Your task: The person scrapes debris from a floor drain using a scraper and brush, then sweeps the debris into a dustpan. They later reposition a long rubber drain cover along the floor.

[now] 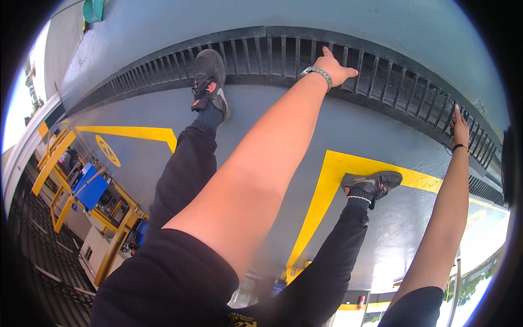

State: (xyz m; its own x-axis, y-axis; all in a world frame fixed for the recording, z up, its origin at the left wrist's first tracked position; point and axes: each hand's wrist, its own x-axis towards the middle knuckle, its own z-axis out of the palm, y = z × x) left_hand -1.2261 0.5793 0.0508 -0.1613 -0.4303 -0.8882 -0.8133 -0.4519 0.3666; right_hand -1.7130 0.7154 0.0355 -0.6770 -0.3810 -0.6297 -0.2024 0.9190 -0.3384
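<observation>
A long black metal drain grate [297, 54] with slim cross bars curves across the floor ahead of me. My left hand [335, 68], with a watch [316, 71] on its wrist, rests at the bars. Its thumb and one finger are stretched apart; its other fingers are hidden. Farther right, my right hand [460, 128] is at the same grate. One finger lies out along a bar while the others curl in around the grate; a dark band [460, 147] circles that wrist. Both arms reach out straight.
My left shoe [210, 82] overlaps the grate's near edge. My right shoe [376, 182] stands by a yellow floor line [321, 191]. At the left are yellow frames [57, 158] and a blue panel [90, 185]. A green strap-like thing [93, 10] lies at the top left.
</observation>
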